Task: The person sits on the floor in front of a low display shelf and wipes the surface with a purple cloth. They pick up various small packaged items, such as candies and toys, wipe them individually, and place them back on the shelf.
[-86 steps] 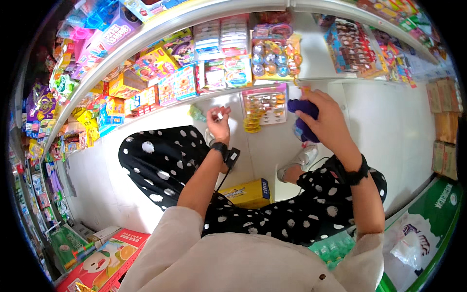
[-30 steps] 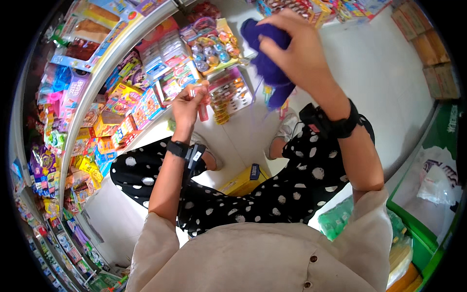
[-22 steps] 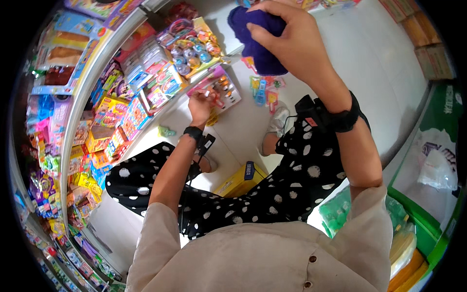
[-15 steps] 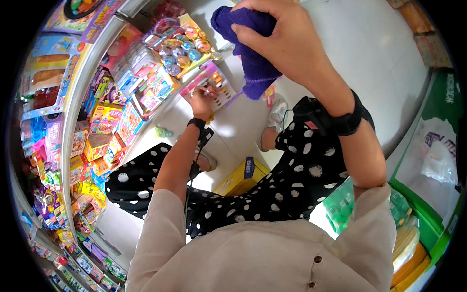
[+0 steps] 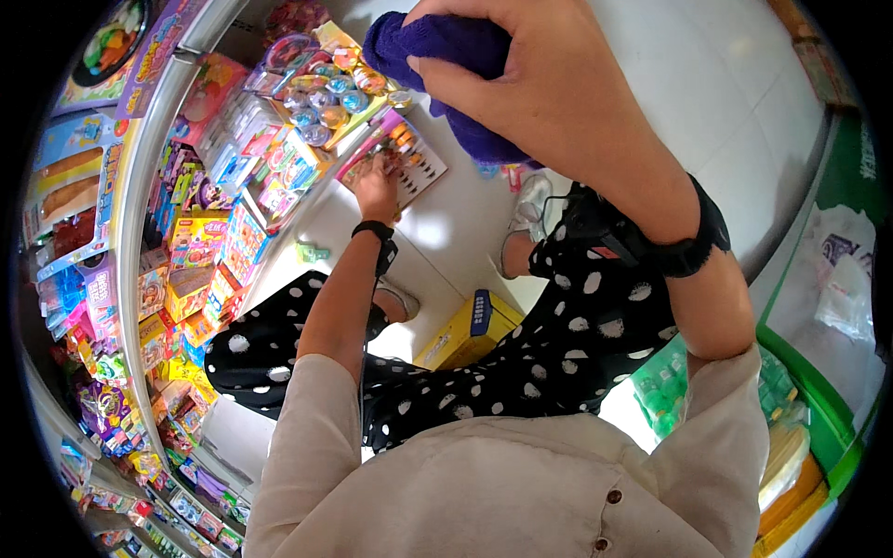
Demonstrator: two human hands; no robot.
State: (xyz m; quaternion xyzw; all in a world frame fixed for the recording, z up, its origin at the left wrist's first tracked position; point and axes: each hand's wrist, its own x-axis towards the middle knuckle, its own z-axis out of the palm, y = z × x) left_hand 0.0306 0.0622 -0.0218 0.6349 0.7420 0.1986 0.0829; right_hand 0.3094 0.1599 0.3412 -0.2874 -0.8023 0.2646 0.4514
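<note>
My right hand (image 5: 549, 102) is closed on a purple cloth (image 5: 391, 46), raised high at the upper middle. My left hand (image 5: 377, 191) reaches onto a pink-and-white display card (image 5: 427, 170) with rows of small items, fingers bent around something small that I cannot make out. Just beside that card is a tray of clear toy capsules (image 5: 333, 114). Small colourful plastic pieces (image 5: 512, 179) lie on the floor, partly hidden below the cloth. A pale green small toy (image 5: 312, 252) lies left of my left forearm.
Curved shelves (image 5: 130, 279) packed with colourful boxes and packets run along the left. My legs frame a yellow box (image 5: 446, 339) on the floor. At right stand a green-and-white carton (image 5: 819, 391), green bottles (image 5: 656, 391) and brown cartons (image 5: 819, 74) further back.
My right hand, with the purple cloth, has risen and moved left. My left hand has moved from holding up a pink item onto the display card. The view has turned.
</note>
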